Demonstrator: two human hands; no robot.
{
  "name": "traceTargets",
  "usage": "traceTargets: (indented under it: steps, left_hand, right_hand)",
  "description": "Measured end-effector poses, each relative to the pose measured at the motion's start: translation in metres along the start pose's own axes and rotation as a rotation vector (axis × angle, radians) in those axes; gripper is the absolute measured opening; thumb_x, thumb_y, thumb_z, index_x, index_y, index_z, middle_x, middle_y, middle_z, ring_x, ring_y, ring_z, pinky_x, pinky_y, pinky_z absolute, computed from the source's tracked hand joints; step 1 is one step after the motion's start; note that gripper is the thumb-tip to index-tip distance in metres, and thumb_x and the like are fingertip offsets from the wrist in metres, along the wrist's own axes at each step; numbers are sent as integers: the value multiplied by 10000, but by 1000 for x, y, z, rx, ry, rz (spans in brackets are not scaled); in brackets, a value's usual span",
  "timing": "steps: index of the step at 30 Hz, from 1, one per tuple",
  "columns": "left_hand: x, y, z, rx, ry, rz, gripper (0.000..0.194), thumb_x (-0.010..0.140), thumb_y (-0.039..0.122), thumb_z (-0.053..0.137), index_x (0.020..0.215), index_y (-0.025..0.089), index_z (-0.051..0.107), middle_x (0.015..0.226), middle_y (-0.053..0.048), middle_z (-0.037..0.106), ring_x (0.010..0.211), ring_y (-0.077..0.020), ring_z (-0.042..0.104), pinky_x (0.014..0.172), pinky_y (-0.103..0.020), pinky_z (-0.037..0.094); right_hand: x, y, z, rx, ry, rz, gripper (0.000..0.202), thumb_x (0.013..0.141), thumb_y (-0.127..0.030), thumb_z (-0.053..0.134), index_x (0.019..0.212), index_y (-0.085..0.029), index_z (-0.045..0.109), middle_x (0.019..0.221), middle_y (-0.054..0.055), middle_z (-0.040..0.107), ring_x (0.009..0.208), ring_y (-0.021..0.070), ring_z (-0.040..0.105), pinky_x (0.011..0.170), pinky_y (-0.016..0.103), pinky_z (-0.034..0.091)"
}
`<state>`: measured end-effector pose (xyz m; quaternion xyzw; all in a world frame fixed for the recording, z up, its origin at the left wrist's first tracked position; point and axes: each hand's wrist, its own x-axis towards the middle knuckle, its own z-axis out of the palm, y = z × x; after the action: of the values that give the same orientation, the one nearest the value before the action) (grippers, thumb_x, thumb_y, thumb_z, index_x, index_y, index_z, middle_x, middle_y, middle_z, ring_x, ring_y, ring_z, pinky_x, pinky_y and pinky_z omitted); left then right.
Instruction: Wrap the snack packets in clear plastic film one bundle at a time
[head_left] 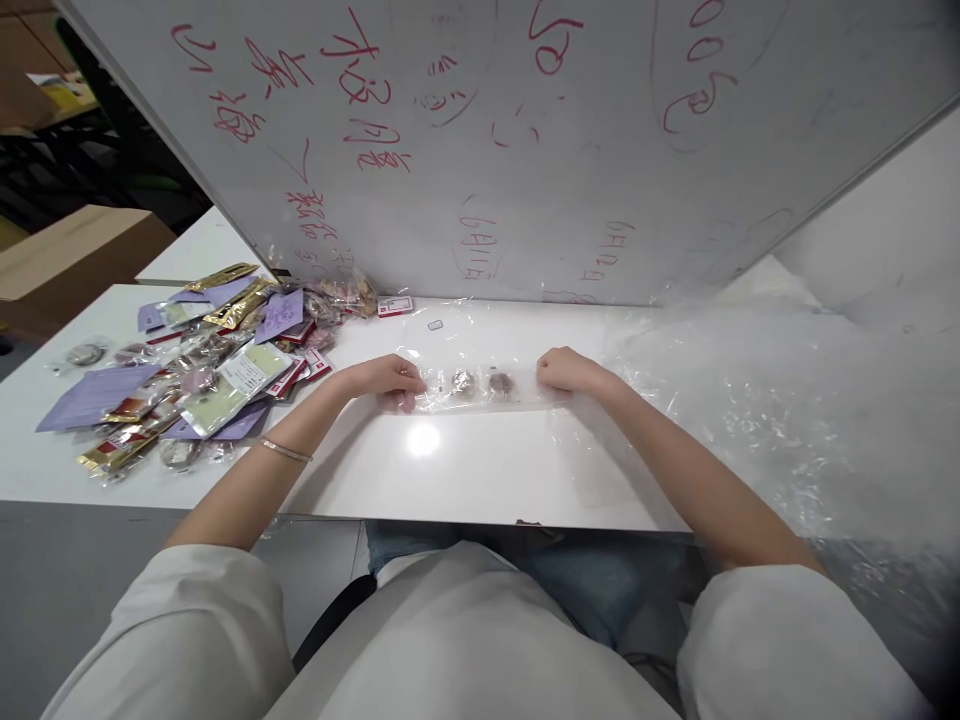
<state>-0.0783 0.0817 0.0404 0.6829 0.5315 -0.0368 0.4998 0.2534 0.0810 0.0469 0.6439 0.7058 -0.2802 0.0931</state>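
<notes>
A strip of clear plastic wrap (480, 404) lies stretched from side to side above the white table (465, 470). Two small brownish items, a left one (462, 384) and a right one (500, 386), show through it; their kind is hard to make out. My left hand (391, 380) pinches the strip's left end between thumb and fingers. At the other end, my right hand (568, 373) is closed in a fist on the plastic. Some of the fingers of both hands are hidden.
A heap of small packets (225, 370) with purple cards covers the table's left side. Bulky clear plastic sheeting (750, 410) fills the right. A whiteboard (480, 150) with red writing stands behind. A cardboard box (82, 260) is at far left.
</notes>
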Motion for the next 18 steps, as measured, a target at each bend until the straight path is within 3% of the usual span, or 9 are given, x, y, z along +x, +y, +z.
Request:
traceTargets:
  steps: [3, 5, 6, 8, 11, 14, 18]
  left_hand:
    - [-8, 2, 20, 408, 397, 85, 421, 893, 412, 620, 1210, 136, 601, 1003, -156, 735, 896, -287, 708, 785, -423, 556]
    - [-14, 4, 38, 620, 584, 241, 427, 939, 286, 551, 1348, 164, 530, 1294, -184, 636, 1208, -323, 606, 993, -498, 483]
    - [-17, 4, 46, 684, 601, 335, 417, 964, 240, 493, 1375, 179, 516, 1394, -171, 574, 1319, -314, 525, 1072, -506, 427]
    - [-21, 1, 60, 751, 506, 497, 420, 1001, 256, 415, 1405, 179, 500, 1488, -140, 501, 1426, -286, 408, 1158, -481, 350]
    - [-22, -6, 71, 792, 392, 586, 550, 982, 402, 455, 1466, 141, 431, 1559, -149, 410, 1483, -306, 306, 1201, -469, 295]
    - [-17, -11, 71, 761, 444, 507, 527, 965, 323, 432, 1467, 163, 437, 1604, -137, 332, 1507, -319, 243, 1197, -492, 291]
    - [-11, -8, 57, 708, 519, 463, 468, 959, 226, 345, 1385, 170, 531, 1467, -124, 537, 1404, -280, 452, 1120, -477, 406]
  right_hand:
    - [-9, 0, 18, -112, 206, 70, 308, 821, -167, 522, 1072, -64, 667, 1075, 267, 689, 1073, 419, 640, 879, 527, 487]
    - [-18, 3, 31, -166, 387, 7, 431, 863, -152, 461, 1266, -44, 569, 1249, 291, 617, 1204, 421, 569, 969, 570, 436]
    - [-22, 5, 38, -183, 481, -88, 465, 882, -142, 427, 1327, -50, 526, 1343, 285, 566, 1266, 404, 530, 1022, 575, 407]
    - [-30, 12, 51, -185, 595, -376, 516, 919, -162, 393, 1427, -93, 447, 1506, 231, 444, 1381, 350, 438, 1118, 547, 356]
    - [-38, 22, 68, -145, 497, -704, 675, 925, -274, 462, 1559, -164, 259, 1619, 150, 295, 1488, 302, 288, 1175, 515, 333]
    - [-35, 28, 78, -162, 452, -708, 711, 895, -200, 458, 1571, -141, 245, 1613, 150, 307, 1499, 302, 262, 1185, 517, 326]
    - [-28, 29, 69, -182, 501, -558, 608, 878, -46, 363, 1470, -149, 459, 1464, 125, 541, 1362, 262, 504, 1084, 454, 459]
